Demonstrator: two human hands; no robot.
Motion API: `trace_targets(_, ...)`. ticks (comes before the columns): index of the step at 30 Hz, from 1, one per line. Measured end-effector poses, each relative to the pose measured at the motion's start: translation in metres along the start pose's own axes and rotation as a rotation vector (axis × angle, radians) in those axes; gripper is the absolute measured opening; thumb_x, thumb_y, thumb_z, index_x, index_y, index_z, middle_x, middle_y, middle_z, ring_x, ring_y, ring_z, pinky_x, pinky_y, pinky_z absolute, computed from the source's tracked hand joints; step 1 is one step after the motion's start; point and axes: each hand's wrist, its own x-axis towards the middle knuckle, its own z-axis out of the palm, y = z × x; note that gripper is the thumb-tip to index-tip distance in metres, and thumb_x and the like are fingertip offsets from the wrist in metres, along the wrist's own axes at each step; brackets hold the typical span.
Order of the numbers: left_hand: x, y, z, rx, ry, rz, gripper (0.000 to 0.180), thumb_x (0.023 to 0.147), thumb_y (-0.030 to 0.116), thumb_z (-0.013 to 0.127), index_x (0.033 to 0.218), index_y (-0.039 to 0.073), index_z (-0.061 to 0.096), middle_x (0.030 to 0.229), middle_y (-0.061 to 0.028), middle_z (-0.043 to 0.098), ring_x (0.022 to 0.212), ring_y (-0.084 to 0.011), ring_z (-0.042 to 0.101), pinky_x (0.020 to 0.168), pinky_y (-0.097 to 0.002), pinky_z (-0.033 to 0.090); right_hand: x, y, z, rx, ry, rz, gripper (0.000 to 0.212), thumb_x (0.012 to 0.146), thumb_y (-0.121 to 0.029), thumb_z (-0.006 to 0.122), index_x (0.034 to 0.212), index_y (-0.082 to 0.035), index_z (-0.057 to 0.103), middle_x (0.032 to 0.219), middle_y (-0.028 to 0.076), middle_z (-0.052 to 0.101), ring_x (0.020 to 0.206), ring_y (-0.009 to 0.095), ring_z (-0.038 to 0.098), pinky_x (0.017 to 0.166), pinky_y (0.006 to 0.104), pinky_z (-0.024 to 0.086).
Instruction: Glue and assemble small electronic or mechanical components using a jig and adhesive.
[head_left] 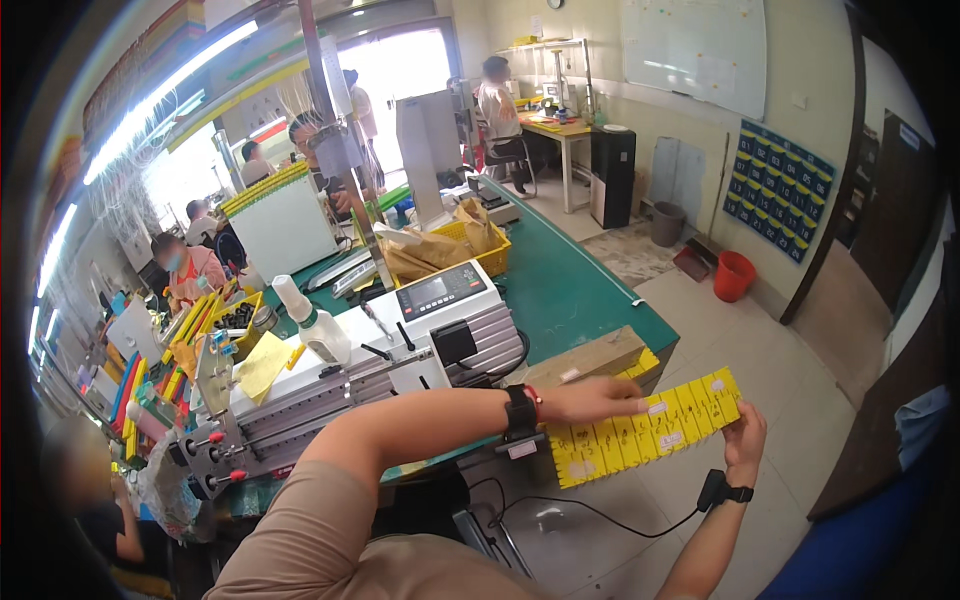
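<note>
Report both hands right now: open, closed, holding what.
Left hand: at the upper edge of the yellow strip; whether it grips cannot be told.
Right hand: closed, holding the strip's right end.

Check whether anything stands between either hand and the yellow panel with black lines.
Nothing visible does. The left hand touches the upper edge of the yellow panel, and the right hand holds its right end. The wooden block lies beyond the left hand, not between it and the panel.
</note>
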Motion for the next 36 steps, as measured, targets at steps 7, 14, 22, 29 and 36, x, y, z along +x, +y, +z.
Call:
trace_targets(7, -0.028, -0.007, 0.039, -0.401, -0.275, -0.084, 0.047, 0.105, 0.028, 0.071, 0.140, 0.000, 0.059, 0.118, -0.0148, 0.079, 0.097, -0.0207, 0.079, 0.082, -0.0366, 0.063, -0.044, -0.003, 0.043, -1.226, 0.241, -0.458, 0.023, 0.106, -0.015, 0.062, 0.121, -0.001, 0.072, 0.097, 0.011, 0.074, 0.088, 0.019, 0.070, 0.079, 0.0363, 0.057)
trace_targets(14, -0.036, 0.015, 0.079, 0.044, -0.128, 0.028, 0.046, 0.096, 0.022, 0.072, 0.136, 0.002, 0.061, 0.105, -0.0231, 0.077, 0.100, -0.0418, 0.076, 0.088, -0.0514, 0.059, -0.109, -0.016, 0.126, -1.161, -0.382, -0.150, 0.032, 0.105, -0.029, 0.069, 0.105, 0.003, 0.071, 0.070, 0.022, 0.067, 0.068, 0.041, 0.069, 0.063, 0.0476, 0.052)
trace_targets(22, -0.073, 0.012, 0.048, -0.373, -0.103, 0.211, 0.024, 0.106, 0.024, 0.073, 0.113, 0.001, 0.071, 0.100, -0.0037, 0.070, 0.094, -0.0152, 0.067, 0.085, -0.0326, 0.056, -0.102, -0.006, -0.089, -1.417, 0.031, -0.215, 0.022, 0.091, -0.015, 0.078, 0.086, 0.005, 0.070, 0.066, 0.016, 0.069, 0.054, 0.024, 0.071, 0.050, 0.0370, 0.056)
trace_targets(29, -0.185, 0.066, -0.080, -1.622, -0.467, 1.018, 0.013, 0.095, 0.021, 0.071, 0.091, 0.009, 0.067, 0.061, 0.0041, 0.046, 0.055, -0.0122, 0.052, 0.103, -0.0779, 0.054, -0.140, -0.023, -0.204, -1.393, 0.524, 0.109, 0.011, 0.085, -0.006, 0.070, 0.079, 0.003, 0.065, 0.070, 0.016, 0.069, 0.057, 0.026, 0.071, 0.052, 0.0405, 0.057)
trace_targets(36, -0.207, 0.077, -0.142, -1.153, 0.028, 0.988, 0.026, 0.088, 0.021, 0.077, 0.074, 0.009, 0.059, 0.060, -0.0064, 0.055, 0.064, -0.0259, 0.064, 0.106, -0.0786, 0.050, -0.133, -0.022, -0.200, -1.206, 0.581, 0.258, 0.009, 0.081, -0.002, 0.071, 0.089, 0.000, 0.066, 0.078, 0.015, 0.071, 0.065, 0.025, 0.072, 0.060, 0.0394, 0.058)
